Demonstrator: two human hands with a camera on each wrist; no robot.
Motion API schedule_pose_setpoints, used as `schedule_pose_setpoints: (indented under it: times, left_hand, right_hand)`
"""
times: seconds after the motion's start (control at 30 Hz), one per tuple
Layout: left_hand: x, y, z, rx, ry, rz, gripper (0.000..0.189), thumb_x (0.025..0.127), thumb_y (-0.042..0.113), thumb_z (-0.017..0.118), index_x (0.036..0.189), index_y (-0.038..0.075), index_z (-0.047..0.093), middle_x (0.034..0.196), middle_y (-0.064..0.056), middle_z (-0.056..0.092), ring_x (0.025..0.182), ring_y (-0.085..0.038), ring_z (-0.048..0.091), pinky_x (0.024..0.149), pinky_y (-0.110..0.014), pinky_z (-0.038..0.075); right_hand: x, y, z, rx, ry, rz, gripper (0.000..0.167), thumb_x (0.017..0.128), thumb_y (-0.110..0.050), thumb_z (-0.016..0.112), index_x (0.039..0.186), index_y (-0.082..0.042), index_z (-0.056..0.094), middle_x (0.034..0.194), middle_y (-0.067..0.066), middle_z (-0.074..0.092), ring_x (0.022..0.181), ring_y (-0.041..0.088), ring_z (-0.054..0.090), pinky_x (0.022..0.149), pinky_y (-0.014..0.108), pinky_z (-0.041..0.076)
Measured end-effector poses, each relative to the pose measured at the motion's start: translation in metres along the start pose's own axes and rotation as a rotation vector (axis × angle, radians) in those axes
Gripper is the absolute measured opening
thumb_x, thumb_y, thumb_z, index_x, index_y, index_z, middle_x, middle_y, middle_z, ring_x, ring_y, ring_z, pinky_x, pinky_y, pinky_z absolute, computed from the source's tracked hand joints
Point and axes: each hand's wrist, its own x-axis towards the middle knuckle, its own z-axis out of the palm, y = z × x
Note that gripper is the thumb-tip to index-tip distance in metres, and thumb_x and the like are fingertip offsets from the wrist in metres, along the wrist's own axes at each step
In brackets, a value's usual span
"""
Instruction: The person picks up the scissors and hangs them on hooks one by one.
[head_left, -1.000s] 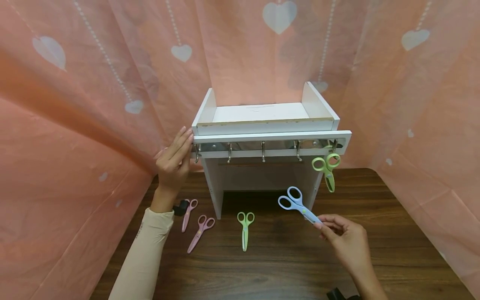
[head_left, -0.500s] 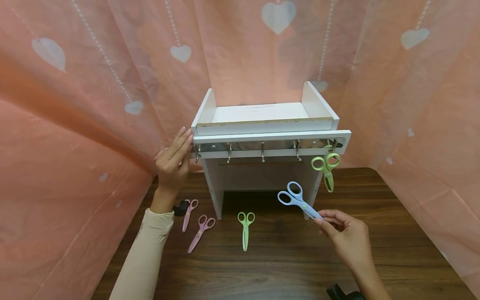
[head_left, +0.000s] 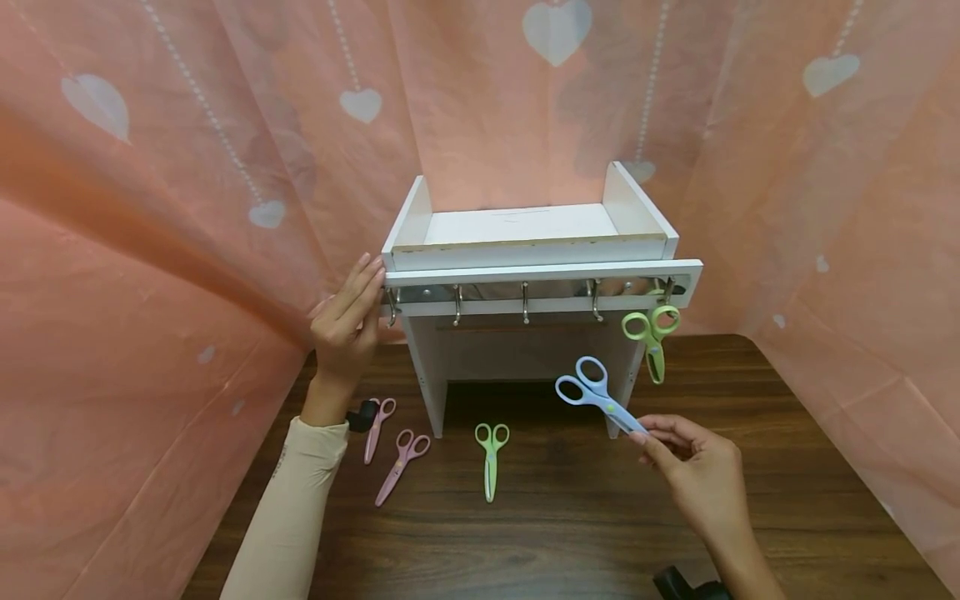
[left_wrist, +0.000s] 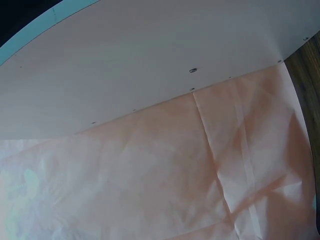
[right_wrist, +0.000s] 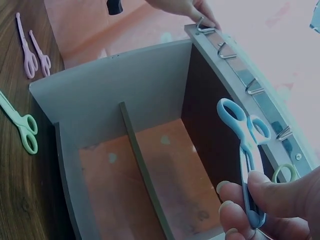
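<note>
Pinched by the blades in my right hand is a pair of blue scissors, its handle loops pointing up and left below the hook rail. The right wrist view shows thumb and fingertips on the blue scissors from both sides. Green scissors hang by a loop from the rail's rightmost hook. My left hand rests with straight fingers against the rail's left end. The left wrist view shows only the white side panel and cloth; the hand is out of it.
The rail's other metal hooks carry nothing. It fronts a white shelf unit on a dark wooden table. Green scissors and two pink scissors lie on the table. Pink cloth surrounds it.
My right hand has raised the blue scissors slightly toward the rail. The left hand has stayed at the rail's left end.
</note>
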Motion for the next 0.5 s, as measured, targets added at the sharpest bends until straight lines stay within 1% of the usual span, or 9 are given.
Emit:
schedule_pose_setpoints:
  times: [0.07,0.1,0.2,0.27,0.3,0.4,0.5]
  left_hand:
    - [0.0,0.0,0.0,-0.003,-0.004,-0.002,0.032,0.078,-0.019,0.076,0.107,-0.006,0.077,0.114,-0.019,0.074,0.108,-0.038,0.07,0.092,-0.034,0.056]
    - [0.0,0.0,0.0,-0.003,-0.005,-0.002,0.032,0.078,-0.019,0.076,0.107,-0.006,0.077,0.114,-0.018,0.074,0.108,-0.039,0.07,0.09,-0.034,0.057]
    - [-0.001,0.0,0.0,0.007,0.0,0.0,0.033,0.077,-0.019,0.076,0.107,-0.005,0.077,0.113,-0.018,0.074,0.105,-0.041,0.071,0.079,-0.037,0.057]
    - [-0.001,0.0,0.0,0.011,0.004,0.002,0.034,0.076,-0.019,0.077,0.106,-0.005,0.077,0.113,-0.017,0.074,0.103,-0.042,0.071,0.072,-0.04,0.055]
    - [-0.001,-0.001,0.0,0.01,0.006,0.003,0.034,0.075,-0.019,0.077,0.106,-0.005,0.077,0.113,-0.017,0.074,0.103,-0.043,0.071,0.071,-0.042,0.054]
    - [-0.001,-0.001,0.0,0.008,0.006,0.001,0.034,0.075,-0.02,0.077,0.106,-0.005,0.077,0.112,-0.018,0.074,0.105,-0.04,0.071,0.071,-0.042,0.054]
    - [0.0,0.0,0.0,0.004,0.001,-0.001,0.033,0.076,-0.019,0.077,0.106,-0.005,0.077,0.113,-0.018,0.074,0.107,-0.038,0.071,0.075,-0.039,0.056]
  right_hand:
    - [0.0,-0.001,0.0,0.003,0.003,0.005,0.009,0.088,-0.005,0.079,0.097,-0.006,0.077,0.079,-0.001,0.077,0.06,0.013,0.069,0.058,0.02,0.054]
    - [0.0,-0.002,0.0,0.005,0.005,0.009,0.009,0.088,-0.005,0.079,0.097,-0.006,0.077,0.079,-0.001,0.077,0.061,0.013,0.069,0.058,0.02,0.055]
    - [0.001,-0.005,-0.001,0.018,0.015,0.013,0.01,0.087,-0.004,0.079,0.097,-0.006,0.077,0.079,0.001,0.077,0.061,0.014,0.07,0.058,0.02,0.055]
    - [0.002,-0.007,0.0,0.033,0.024,0.01,0.011,0.087,-0.003,0.079,0.097,-0.004,0.077,0.08,0.004,0.077,0.061,0.015,0.07,0.058,0.019,0.055]
    - [0.002,-0.008,0.0,0.043,0.03,0.008,0.011,0.087,-0.002,0.079,0.098,-0.004,0.077,0.081,0.005,0.077,0.06,0.014,0.07,0.058,0.019,0.055]
    - [0.003,-0.012,-0.001,0.071,0.048,-0.002,0.013,0.086,-0.002,0.08,0.098,-0.003,0.077,0.081,0.006,0.077,0.06,0.012,0.069,0.058,0.018,0.055]
    - [0.003,-0.015,-0.001,0.091,0.063,-0.005,0.014,0.086,-0.002,0.08,0.099,-0.002,0.077,0.081,0.003,0.077,0.059,0.011,0.069,0.058,0.018,0.055]
